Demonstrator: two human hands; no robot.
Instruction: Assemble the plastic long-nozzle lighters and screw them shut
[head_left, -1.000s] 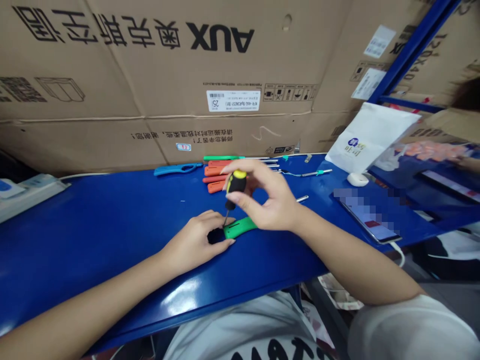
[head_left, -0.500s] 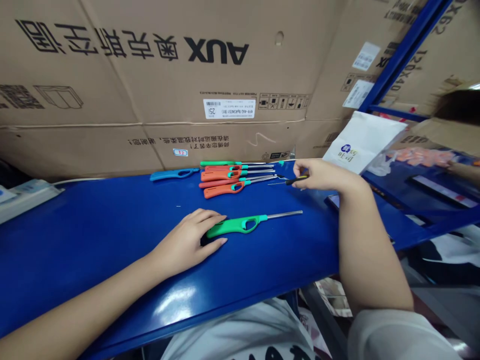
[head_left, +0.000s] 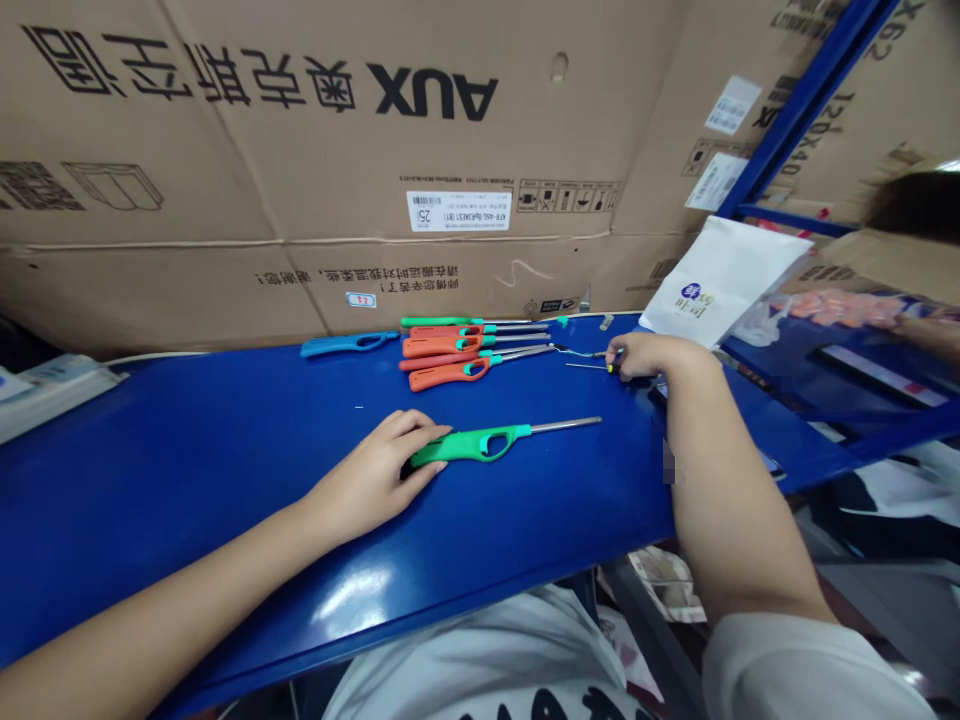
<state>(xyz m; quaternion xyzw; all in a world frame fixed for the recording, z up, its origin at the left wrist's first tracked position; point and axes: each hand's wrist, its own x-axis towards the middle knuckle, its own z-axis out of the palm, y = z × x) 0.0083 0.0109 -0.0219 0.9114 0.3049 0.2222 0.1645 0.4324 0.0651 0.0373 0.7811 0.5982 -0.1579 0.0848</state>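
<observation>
My left hand point(head_left: 386, 470) lies closed around the handle end of a green long-nosed lighter point(head_left: 471, 446), thumb on the near side and fingers on the far side. The lighter rests on the blue tabletop, its metal tube pointing right. Farther back, my right hand point(head_left: 640, 356) is closed on a screwdriver point(head_left: 589, 366). The thin shaft points left and a bit of yellow shows at the fingers; the rest of the handle is hidden. A thin wire-like piece point(head_left: 577, 352) runs from near the lighter tips toward my right fingertips. Several orange lighters point(head_left: 442, 375) lie stacked left of that hand.
A blue lighter point(head_left: 349, 344) and another green lighter point(head_left: 435, 322) lie by the cardboard box point(head_left: 300, 200) behind the table. To the right are a white paper bag point(head_left: 720, 280), a phone-like slab point(head_left: 881, 375) and a blue rack post point(head_left: 806, 110). Another person's hand point(head_left: 930, 335) shows far right.
My right hand has moved right with the screwdriver, and its fingers now cover most of the handle. My left hand and the green lighter have shifted only slightly.
</observation>
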